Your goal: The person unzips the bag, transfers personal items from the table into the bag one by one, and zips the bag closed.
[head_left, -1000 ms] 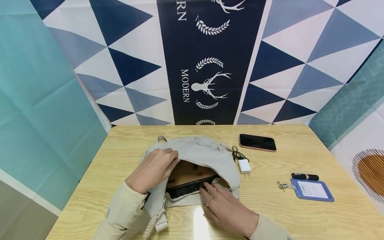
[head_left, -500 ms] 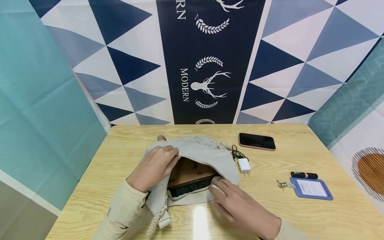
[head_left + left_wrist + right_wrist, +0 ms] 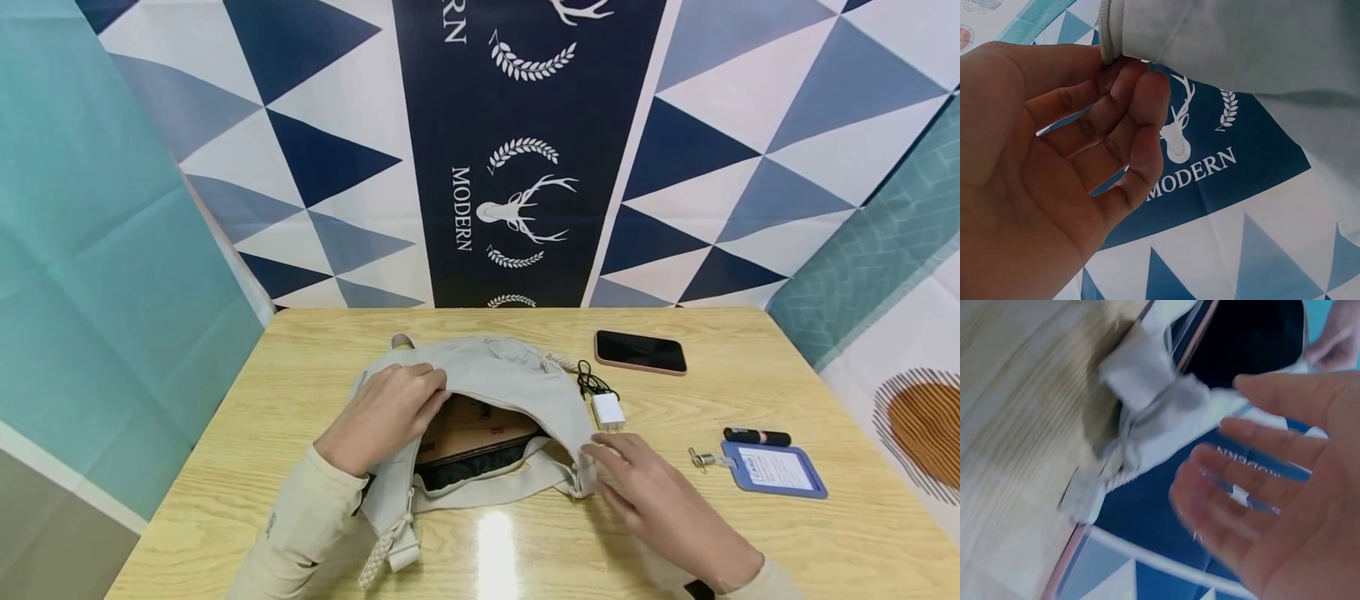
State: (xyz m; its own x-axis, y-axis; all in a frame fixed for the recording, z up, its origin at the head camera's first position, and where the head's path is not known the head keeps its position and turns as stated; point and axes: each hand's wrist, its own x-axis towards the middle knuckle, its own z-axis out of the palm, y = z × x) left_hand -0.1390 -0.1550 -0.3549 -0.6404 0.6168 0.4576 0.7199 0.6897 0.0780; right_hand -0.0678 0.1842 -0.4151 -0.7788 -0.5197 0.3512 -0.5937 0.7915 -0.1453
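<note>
The beige bag [image 3: 480, 392] lay mid-table, its mouth held up by the left hand [image 3: 386, 412], whose fingers pinched the upper rim; the left-wrist view showed the fingertips [image 3: 1141, 94] closed on that hem. A second earlier the right hand [image 3: 660, 500] had been at the bag's mouth, touching the dark item [image 3: 468, 467] inside; now it had withdrawn to the bag's right, fingers spread and empty, near the white charger [image 3: 607, 411]. That item seemed stowed, and the charger looked the likeliest next pick.
</note>
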